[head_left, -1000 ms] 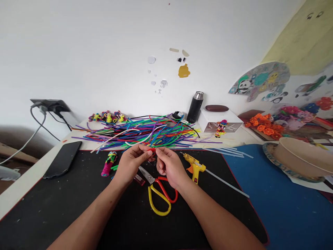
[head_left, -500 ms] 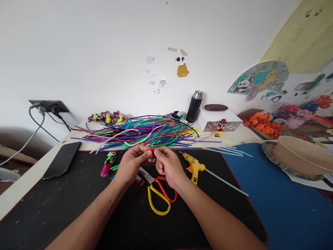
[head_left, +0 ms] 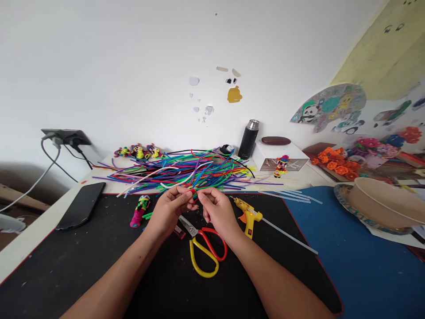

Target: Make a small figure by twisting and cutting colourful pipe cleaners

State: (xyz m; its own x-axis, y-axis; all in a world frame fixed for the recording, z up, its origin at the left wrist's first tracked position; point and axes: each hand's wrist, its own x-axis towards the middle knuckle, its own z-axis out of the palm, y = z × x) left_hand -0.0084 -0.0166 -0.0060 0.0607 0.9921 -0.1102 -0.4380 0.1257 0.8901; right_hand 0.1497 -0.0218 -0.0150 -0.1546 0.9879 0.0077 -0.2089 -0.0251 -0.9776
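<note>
Fingertips of my left hand (head_left: 173, 204) pinch a small red pipe cleaner piece (head_left: 194, 192), mostly covered by the fingers. On its other side, the closed thumb and fingers of my right hand (head_left: 217, 209) grip the same piece. Just below the hands lie scissors (head_left: 193, 233) with one yellow and one red handle, blades pointing away. A pink, green and black pipe cleaner figure (head_left: 140, 212) rests left of my left hand. To the right of my right hand is a yellow glue gun (head_left: 249, 215) with a glue stick in its back.
Behind the hands spreads a heap of coloured pipe cleaners (head_left: 179, 173). A phone (head_left: 81, 206) lies at left. Along the wall stand small finished figures (head_left: 137, 151), a black flask (head_left: 249, 139) and a white box (head_left: 282, 155). A beige bowl (head_left: 388, 201) is at right.
The hands stay close together with the red piece between them, and the right fingers have shifted slightly. The whole view has tilted a little; the tools have not moved.
</note>
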